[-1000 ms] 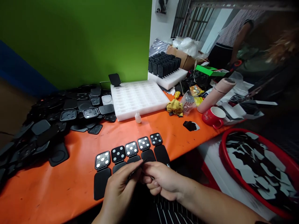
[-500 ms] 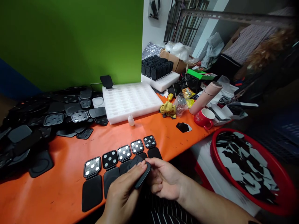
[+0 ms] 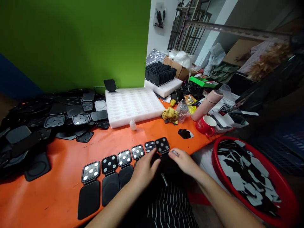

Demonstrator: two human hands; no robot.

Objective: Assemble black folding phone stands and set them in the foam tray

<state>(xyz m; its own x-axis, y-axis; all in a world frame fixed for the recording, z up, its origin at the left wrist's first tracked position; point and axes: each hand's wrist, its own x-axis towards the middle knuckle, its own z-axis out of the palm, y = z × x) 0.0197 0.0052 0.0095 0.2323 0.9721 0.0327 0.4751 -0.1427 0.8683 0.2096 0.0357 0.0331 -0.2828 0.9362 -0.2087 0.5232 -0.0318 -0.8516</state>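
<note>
A hinged black panel (image 3: pixel 162 145) lies unfolded at the right end of a row of similar panels, its upper leaf showing pale round dots. Its lower leaf is dark and partly lost in shadow between my hands. My left hand (image 3: pixel 144 169) is at the left side of that leaf, thumb and fingers apart, partly covering the neighbouring panel. At the right edge, just below the hinge, my right hand (image 3: pixel 182 161) has its fingertips bent together on the panel. To the left, several more unfolded panels (image 3: pixel 109 164) stand in line along the table's front edge.
A white foam tray (image 3: pixel 135 106) and a small bottle (image 3: pixel 132 125) stand behind the row. Black panels (image 3: pixel 30 136) are heaped at left. A red mug (image 3: pixel 206 125) and pink flask (image 3: pixel 207 105) stand at right. A red basin (image 3: pixel 219 164) holds black and white scraps.
The folded panel held in both hands has been opened out and set at the row's right end. My hands have moved apart, and the view has shifted slightly.
</note>
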